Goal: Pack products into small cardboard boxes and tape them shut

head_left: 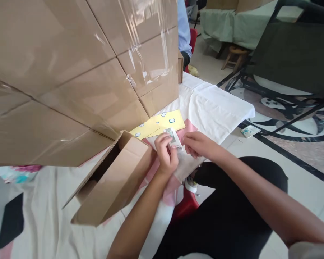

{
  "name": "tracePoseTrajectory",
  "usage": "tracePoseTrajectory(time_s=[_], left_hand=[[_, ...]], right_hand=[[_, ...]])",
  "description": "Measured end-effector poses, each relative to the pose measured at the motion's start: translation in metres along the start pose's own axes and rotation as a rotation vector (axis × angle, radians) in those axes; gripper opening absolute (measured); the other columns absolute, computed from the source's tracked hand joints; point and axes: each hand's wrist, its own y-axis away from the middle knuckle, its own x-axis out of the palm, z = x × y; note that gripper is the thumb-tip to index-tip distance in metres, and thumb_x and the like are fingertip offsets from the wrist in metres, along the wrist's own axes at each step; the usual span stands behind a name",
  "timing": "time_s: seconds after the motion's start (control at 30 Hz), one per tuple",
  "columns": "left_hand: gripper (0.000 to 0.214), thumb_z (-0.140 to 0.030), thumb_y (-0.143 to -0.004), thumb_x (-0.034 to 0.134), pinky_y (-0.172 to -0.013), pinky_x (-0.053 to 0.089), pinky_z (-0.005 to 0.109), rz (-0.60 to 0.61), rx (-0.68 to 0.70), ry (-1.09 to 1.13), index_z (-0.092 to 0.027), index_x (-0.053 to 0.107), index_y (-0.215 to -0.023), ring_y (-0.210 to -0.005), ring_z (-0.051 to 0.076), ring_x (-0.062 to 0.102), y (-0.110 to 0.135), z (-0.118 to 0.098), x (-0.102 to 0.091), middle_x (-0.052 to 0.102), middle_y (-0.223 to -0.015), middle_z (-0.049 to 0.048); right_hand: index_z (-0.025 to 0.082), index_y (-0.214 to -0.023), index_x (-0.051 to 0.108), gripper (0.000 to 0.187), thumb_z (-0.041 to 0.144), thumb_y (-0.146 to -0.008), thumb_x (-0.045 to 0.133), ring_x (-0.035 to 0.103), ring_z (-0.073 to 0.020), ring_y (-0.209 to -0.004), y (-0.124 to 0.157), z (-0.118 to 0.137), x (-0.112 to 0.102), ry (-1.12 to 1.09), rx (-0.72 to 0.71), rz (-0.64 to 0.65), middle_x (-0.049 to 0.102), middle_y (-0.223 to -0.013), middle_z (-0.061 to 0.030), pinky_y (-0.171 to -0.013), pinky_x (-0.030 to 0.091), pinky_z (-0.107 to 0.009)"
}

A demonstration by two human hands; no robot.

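Card [174,135], small, white and printed, is held between the thumb and fingers of the left hand [167,156], over the near part of the cloth-covered worktop [213,104] and to the right of an open cardboard box [121,176]. The right hand [199,144] is raised just to the right of the card, its fingers curled in toward the thumb; whether anything tiny is pinched there cannot be told. On the yellow sheets [148,128] just beyond, several small blue-edged patches [172,120] can be seen, spaced apart; whether they have been stuck on or printed is not shown. The handling is judged to be partway through, as the card has not been set down, and how much is left cannot be made out. In the cardboard box, only shadow and bare inner walls are shown, the bottom being hidden. At the far left, large cartons [97,93] are stacked in a wall, closed and covered with clear tape, so their contents cannot be seen.
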Motion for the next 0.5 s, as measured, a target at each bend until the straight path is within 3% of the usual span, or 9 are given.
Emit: tracePoseTrajectory(time_s=[0.1,0.23,0.33,0.5], left_hand=[[0.04,-0.028,-0.097,0.044,-0.12,0.037,0.048,0.018,-0.267,0.085,-0.02,0.047,-0.137,-0.142,0.027,0.044,-0.007,0.018,0.008,0.046,-0.147,0.015],[0.051,-0.025,-0.096,0.045,-0.122,0.037,0.042,0.114,-0.573,0.224,-0.023,0.04,-0.146,-0.148,0.025,0.04,-0.009,0.023,0.007,0.042,-0.158,0.0114],[0.053,-0.026,-0.096,0.05,-0.122,0.038,0.043,0.165,-0.63,0.246,-0.024,0.041,-0.148,-0.147,0.026,0.042,-0.01,0.021,0.005,0.045,-0.157,0.01],[0.055,-0.025,-0.095,0.053,-0.124,0.036,0.044,0.188,-0.611,0.23,-0.025,0.041,-0.149,-0.15,0.026,0.039,-0.008,0.024,0.004,0.043,-0.159,0.0083]], right_hand=[[0.022,-0.078,0.048,0.026,0.041,-0.095,0.053,0.043,-0.0093,-0.045,0.015,-0.018,0.017,-0.053,0.0,-0.165,0.048,-0.055,0.0066,-0.046,0.031,-0.024],[0.023,-0.085,0.056,0.03,0.051,-0.097,0.054,0.05,-0.0136,-0.049,0.02,-0.022,0.025,0.198,0.084,-0.049,0.055,-0.057,0.0027,-0.046,0.03,-0.027],[0.022,-0.074,0.055,0.035,0.045,-0.098,0.052,0.048,-0.0124,-0.051,0.011,-0.021,0.024,0.201,0.032,-0.016,0.057,-0.06,0.0004,-0.048,0.031,-0.027],[0.021,-0.066,0.055,0.034,0.037,-0.096,0.057,0.043,-0.0112,-0.054,0.002,-0.032,0.031,0.015,-0.007,-0.048,0.052,-0.059,0.0017,-0.05,0.031,-0.027]])
